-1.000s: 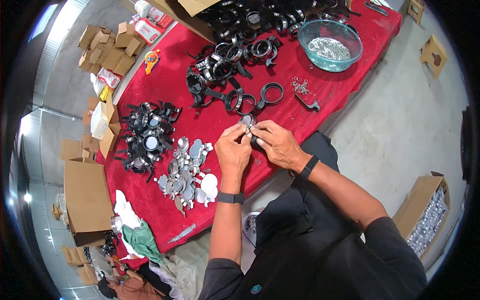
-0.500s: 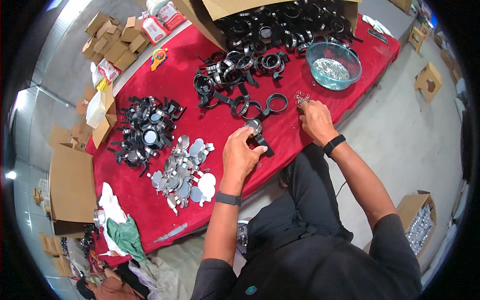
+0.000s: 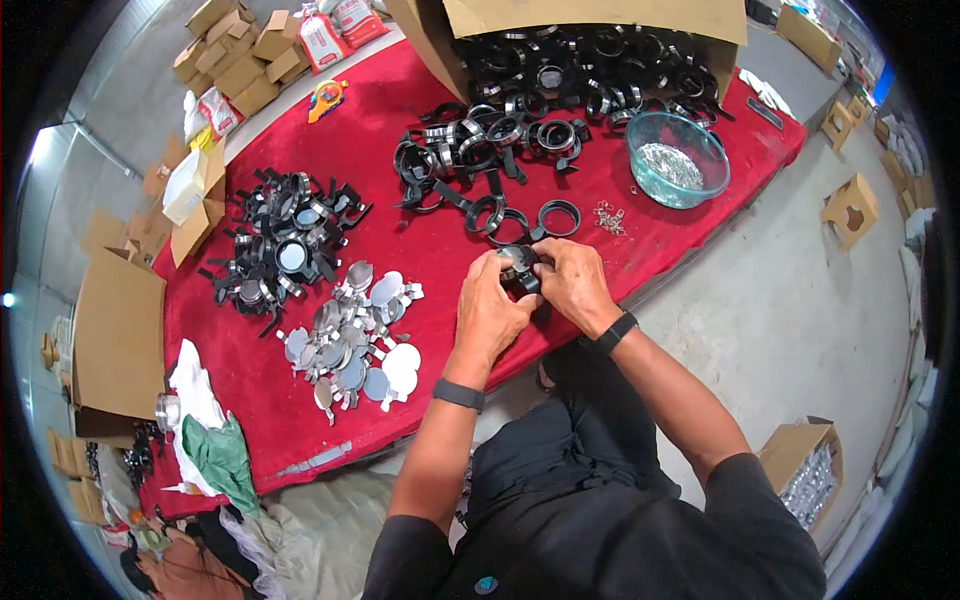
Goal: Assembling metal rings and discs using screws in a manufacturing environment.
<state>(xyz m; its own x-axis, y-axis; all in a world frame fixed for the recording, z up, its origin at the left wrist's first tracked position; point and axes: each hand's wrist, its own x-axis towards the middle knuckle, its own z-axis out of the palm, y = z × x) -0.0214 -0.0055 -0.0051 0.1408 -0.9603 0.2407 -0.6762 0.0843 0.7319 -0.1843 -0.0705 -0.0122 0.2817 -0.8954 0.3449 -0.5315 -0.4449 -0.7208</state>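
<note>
Both my hands meet over the near part of the red-covered table. My left hand (image 3: 490, 308) has its thumb and fingers closed round a black ring-shaped part (image 3: 517, 262) with a grey metal disc in it. From the other side, my right hand (image 3: 577, 285) pinches the same part with bent fingers. Whether a small clip is between those fingertips is hidden. Just beyond lie loose black rings (image 3: 486, 218). Small metal clips (image 3: 609, 218) are scattered to the right, near a clear bowl (image 3: 708, 150) containing more shiny pieces. Flat metal discs with tabs (image 3: 350, 345) form a pile at left.
Black parts with discs (image 3: 285, 240) are heaped farther left. A large cardboard box (image 3: 600, 16) spills black rings at the back. Another carton (image 3: 120, 340) and a green cloth (image 3: 218, 455) border the left edge. Another person (image 3: 180, 565) is at lower left.
My right hand has left the small clips and come leftward to the black ring part. My left hand keeps its hold on it. The whole view has shifted slightly.
</note>
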